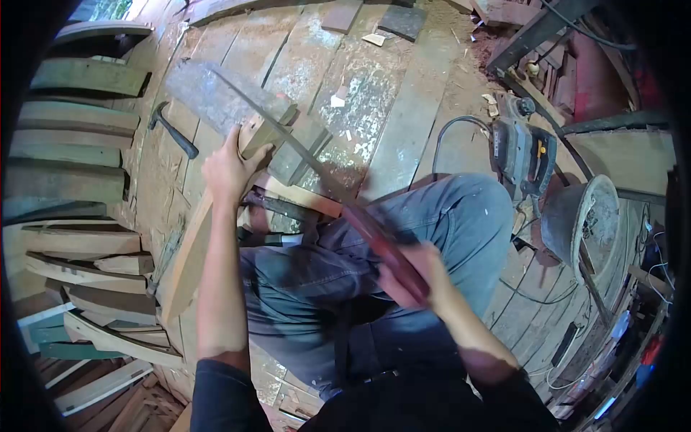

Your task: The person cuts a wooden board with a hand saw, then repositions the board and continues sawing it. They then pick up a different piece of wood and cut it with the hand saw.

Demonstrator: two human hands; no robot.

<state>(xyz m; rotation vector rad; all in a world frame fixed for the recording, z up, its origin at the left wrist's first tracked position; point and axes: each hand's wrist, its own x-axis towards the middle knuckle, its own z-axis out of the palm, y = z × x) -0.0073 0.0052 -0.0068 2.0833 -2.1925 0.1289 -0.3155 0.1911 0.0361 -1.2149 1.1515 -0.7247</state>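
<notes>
My right hand is closed round the dark red handle of a handsaw, slightly smeared by motion. The saw's long narrow blade slants up and left across the end of a curved wooden piece. My left hand grips that piece near its upper end, with fingers and thumb round it close to the blade. Under and beside the piece lie wooden blocks. A crumpled clear plastic sheet lies beyond, with the saw's tip over it.
A hammer lies on the plank floor to the left. Curved wooden pieces are stacked along the left side. To the right are a corded power tool and a tilted bucket. My bent knee is beside the saw.
</notes>
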